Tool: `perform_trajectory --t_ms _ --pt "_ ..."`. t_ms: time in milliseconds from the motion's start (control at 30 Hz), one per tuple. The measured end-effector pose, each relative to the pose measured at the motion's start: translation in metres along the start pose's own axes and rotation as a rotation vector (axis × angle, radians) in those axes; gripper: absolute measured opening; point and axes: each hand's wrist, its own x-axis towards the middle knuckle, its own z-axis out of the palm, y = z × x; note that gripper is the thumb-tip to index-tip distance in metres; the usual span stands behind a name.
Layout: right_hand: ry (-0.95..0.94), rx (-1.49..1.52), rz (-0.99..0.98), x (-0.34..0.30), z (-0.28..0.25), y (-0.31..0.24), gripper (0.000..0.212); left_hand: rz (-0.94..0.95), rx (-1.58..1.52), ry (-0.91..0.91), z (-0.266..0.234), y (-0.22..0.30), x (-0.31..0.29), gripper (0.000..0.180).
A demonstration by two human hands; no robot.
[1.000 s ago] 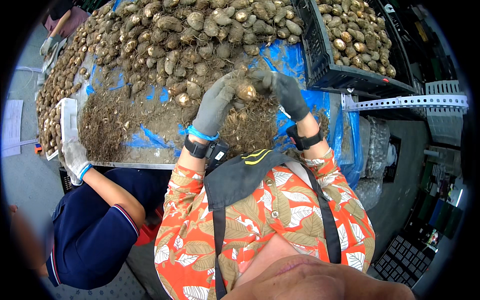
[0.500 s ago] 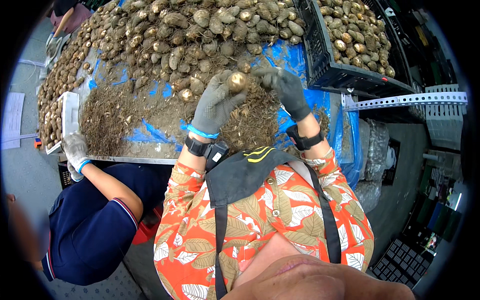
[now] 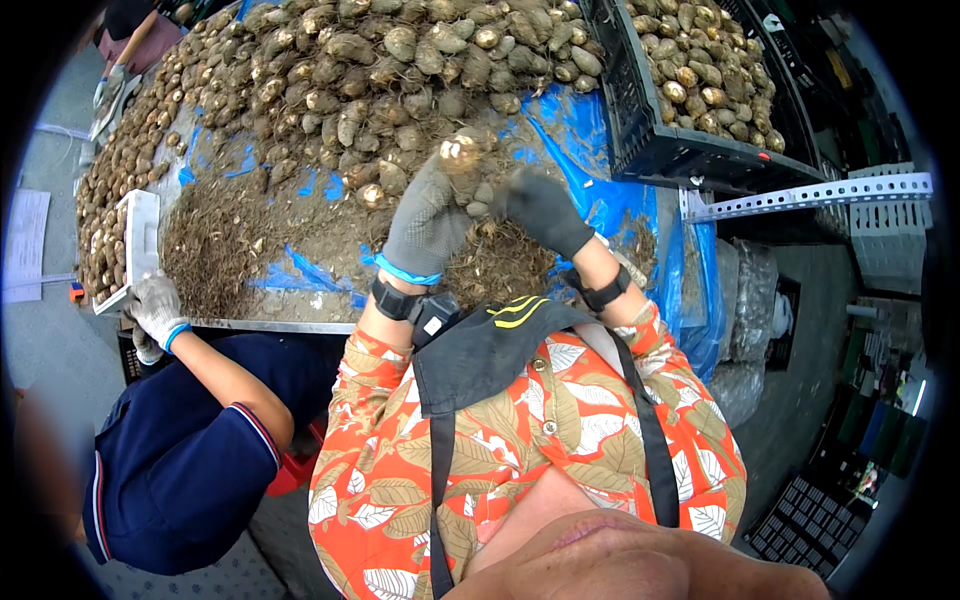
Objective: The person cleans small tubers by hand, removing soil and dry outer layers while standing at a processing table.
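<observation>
A hairy brown taro corm [image 3: 460,154] with a pale cut end is held in my left hand [image 3: 428,222], which wears a grey glove and is closed round it. My right hand [image 3: 545,210], in a dark grey glove, is just to the right of the corm. Its fingers are smeared by motion, and whether they hold anything is hidden. Under both hands lies a heap of loose root fibres [image 3: 495,265]. Beyond them a large pile of taro corms [image 3: 400,75] covers the far part of the table.
A black crate [image 3: 650,145] of corms stands at far right, beside a perforated metal bar [image 3: 810,200]. Blue plastic sheeting [image 3: 570,130] covers part of the table. At left, a co-worker's gloved hand [image 3: 157,308] touches a white tray [image 3: 143,240]. Another person [image 3: 135,40] is at far left.
My left hand has tilted and the corm has moved slightly away and left, its pale end now facing farther up. My right hand has shifted a little left and nearer to me.
</observation>
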Motion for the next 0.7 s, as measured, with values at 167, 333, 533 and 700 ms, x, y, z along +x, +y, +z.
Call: perform_trajectory --t_ms 167,333,533,700 --pt "0.221 -0.055 -0.124 0.001 -0.021 -0.013 0.024 0.030 0.219 -0.060 -0.003 0.009 0.006 0.076" --pt "0.275 0.454 -0.131 0.008 -0.060 -0.060 0.030 -0.023 0.275 -0.016 0.014 -0.004 0.007 0.065" --pt "0.042 0.213 -0.356 0.005 -0.043 -0.040 0.018 0.049 0.407 0.197 0.008 -0.007 0.013 0.060" --pt "-0.213 0.016 -0.045 0.003 -0.033 -0.002 0.021 0.047 0.500 0.142 -0.004 0.012 0.004 0.063"
